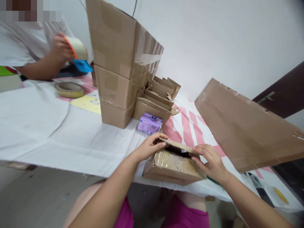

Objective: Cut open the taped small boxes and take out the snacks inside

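Note:
A small cardboard box (pixel 175 172) with shiny tape on its top sits at the table's near edge, in front of me. Its far flap (pixel 177 144) stands partly raised, leaving a dark gap. My left hand (pixel 153 145) pinches the flap's left end between thumb and fingers. At the other end, my right hand (pixel 210 161) grips the flap, fingers on its outer side and thumb toward the gap. What lies inside the box is too dark to make out. Just beyond my left hand is a purple tissue pack (pixel 150 123).
Stacked closed boxes (pixel 116 63) rise at the centre, with opened boxes (pixel 154 106) beside them. A large cardboard sheet (pixel 249 126) leans at right. Across the table, a person's hand (pixel 62 47) holds a tape dispenser (pixel 79 50); a tape roll (pixel 69 89) lies below.

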`<action>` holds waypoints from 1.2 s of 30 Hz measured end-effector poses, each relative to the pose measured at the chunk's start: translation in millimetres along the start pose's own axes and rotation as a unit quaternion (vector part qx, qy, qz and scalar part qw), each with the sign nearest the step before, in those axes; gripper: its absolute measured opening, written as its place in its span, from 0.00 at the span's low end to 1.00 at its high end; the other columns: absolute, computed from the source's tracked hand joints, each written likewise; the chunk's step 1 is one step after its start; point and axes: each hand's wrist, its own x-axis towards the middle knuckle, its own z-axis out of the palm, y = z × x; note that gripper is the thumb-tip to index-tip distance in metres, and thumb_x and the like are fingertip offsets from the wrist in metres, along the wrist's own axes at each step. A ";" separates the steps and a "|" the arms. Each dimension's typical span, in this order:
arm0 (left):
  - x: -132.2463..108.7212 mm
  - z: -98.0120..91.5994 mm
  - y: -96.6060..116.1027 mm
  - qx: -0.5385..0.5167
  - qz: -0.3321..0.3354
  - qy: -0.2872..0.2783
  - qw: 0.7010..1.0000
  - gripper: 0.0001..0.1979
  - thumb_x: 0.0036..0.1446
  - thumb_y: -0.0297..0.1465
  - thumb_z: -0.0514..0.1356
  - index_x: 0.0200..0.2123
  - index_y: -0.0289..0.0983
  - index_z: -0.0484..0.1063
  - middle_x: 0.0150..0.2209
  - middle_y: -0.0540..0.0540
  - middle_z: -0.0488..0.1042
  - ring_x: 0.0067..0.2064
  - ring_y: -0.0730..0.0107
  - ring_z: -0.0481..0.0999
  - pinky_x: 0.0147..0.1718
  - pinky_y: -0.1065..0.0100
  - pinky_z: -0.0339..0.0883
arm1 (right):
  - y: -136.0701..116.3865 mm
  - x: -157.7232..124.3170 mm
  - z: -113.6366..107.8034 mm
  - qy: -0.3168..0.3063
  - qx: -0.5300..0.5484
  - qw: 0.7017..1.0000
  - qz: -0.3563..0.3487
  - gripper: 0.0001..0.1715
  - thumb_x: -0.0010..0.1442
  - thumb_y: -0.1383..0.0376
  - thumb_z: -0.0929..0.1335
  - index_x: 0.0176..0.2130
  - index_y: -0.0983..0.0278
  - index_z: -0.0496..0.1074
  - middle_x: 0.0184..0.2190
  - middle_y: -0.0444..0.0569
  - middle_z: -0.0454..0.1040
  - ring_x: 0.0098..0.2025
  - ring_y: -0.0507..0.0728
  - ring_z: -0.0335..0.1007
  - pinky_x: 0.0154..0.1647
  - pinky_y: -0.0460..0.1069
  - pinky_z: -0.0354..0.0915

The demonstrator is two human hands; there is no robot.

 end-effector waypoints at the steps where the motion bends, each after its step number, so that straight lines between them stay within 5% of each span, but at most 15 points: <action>1: 0.5 0.9 0.3 -0.009 -0.001 0.000 1.000 0.17 0.55 0.41 0.61 0.44 0.37 0.71 0.41 0.44 0.74 0.46 0.59 0.72 0.47 0.61 0.64 | -3.4 3.5 1.3 0.005 0.006 1.000 -0.009 0.18 0.58 0.69 0.70 0.49 0.61 0.69 0.39 0.52 0.76 0.41 0.59 0.72 0.41 0.55 0.69; 8: 0.8 -2.4 2.7 0.036 0.025 -0.006 0.999 0.16 0.52 0.38 0.63 0.43 0.37 0.72 0.43 0.45 0.72 0.47 0.60 0.70 0.48 0.62 0.62 | -24.4 26.9 14.5 -0.018 0.016 0.999 -0.022 0.13 0.60 0.67 0.68 0.46 0.59 0.70 0.40 0.52 0.76 0.42 0.59 0.70 0.43 0.57 0.67; 22: 0.6 -3.7 1.4 0.004 0.059 -0.034 0.998 0.09 0.50 0.30 0.63 0.37 0.37 0.74 0.47 0.42 0.70 0.51 0.59 0.70 0.52 0.61 0.61 | -22.5 40.3 22.0 -0.108 0.159 0.969 0.158 0.10 0.62 0.65 0.63 0.28 0.60 0.63 0.30 0.47 0.68 0.36 0.56 0.65 0.38 0.53 0.63; 36: -0.2 -4.4 9.6 0.002 0.056 -0.076 0.996 0.05 0.45 0.24 0.60 0.27 0.36 0.76 0.46 0.44 0.68 0.49 0.60 0.71 0.51 0.60 0.62 | -22.4 40.0 30.2 -0.142 0.083 0.970 0.176 0.10 0.57 0.72 0.65 0.25 0.61 0.64 0.34 0.48 0.66 0.40 0.58 0.61 0.43 0.55 0.63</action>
